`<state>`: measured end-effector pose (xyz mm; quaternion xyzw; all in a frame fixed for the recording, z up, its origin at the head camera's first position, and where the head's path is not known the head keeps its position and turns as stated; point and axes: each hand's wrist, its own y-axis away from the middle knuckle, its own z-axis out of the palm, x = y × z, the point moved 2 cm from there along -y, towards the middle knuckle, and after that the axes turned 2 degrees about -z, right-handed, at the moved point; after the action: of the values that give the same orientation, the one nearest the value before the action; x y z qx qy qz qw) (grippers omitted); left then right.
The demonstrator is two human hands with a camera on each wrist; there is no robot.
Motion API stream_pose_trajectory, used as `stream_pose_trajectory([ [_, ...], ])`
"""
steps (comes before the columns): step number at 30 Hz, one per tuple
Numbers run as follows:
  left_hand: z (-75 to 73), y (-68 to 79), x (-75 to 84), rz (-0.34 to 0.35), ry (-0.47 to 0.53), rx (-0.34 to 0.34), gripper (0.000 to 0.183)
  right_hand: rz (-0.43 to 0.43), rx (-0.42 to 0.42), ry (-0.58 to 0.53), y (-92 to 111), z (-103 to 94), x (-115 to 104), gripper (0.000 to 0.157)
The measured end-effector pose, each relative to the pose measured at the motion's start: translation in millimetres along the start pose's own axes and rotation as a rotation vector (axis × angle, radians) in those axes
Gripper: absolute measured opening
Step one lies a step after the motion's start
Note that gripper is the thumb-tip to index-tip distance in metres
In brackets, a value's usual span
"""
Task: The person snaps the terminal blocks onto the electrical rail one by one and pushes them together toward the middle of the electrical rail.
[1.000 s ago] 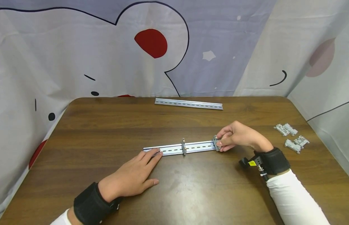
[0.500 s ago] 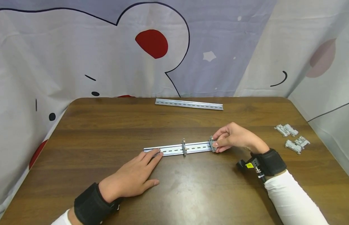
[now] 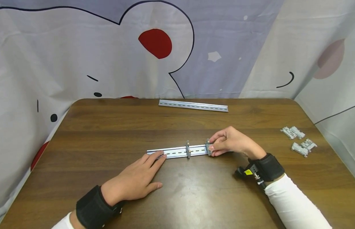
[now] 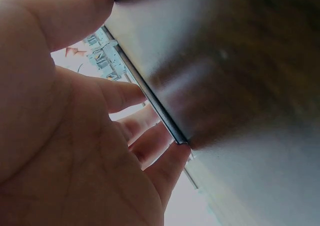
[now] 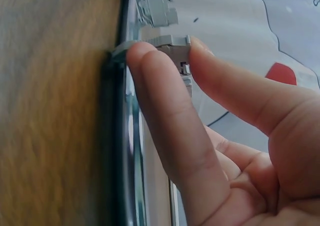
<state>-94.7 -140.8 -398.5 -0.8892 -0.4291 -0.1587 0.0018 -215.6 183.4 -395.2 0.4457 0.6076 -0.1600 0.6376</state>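
A slotted metal DIN rail (image 3: 176, 153) lies across the middle of the table. On its left end rest the fingers of my left hand (image 3: 134, 181), mostly straight, with the thumb out to the side on the wood. One grey terminal block (image 3: 188, 149) stands upright on the rail near its middle. My right hand (image 3: 233, 142) pinches a second grey terminal block (image 5: 175, 50) between thumb and fingers, on the rail a short gap right of the first. Up close in the right wrist view, the first block (image 5: 156, 5) stands just beyond it. The rail's right end is hidden by the right hand.
Another slotted rail (image 3: 193, 105) lies along the back edge of the brown wooden table (image 3: 108, 124). At the right, several loose light-grey terminal blocks (image 3: 300, 149) lie in two small groups. A printed curtain (image 3: 108, 47) hangs directly behind the table.
My right hand has slid leftward along the rail with the pinched terminal block, narrowing the gap to the other block. The left hand has stayed in place on the rail.
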Motion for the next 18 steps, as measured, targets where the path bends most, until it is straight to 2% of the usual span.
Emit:
stream_pose_trajectory([
  [8, 0.4, 0.0, -0.7, -0.020, -0.010, 0.001, 0.076, -0.012, 0.022, -0.039, -5, 13.1, -1, 0.042],
  [18, -0.1, 0.4, 0.2, 0.006, -0.024, 0.025, 0.074, -0.048, 0.035, -0.054, -13, 28.2, 2, 0.038],
])
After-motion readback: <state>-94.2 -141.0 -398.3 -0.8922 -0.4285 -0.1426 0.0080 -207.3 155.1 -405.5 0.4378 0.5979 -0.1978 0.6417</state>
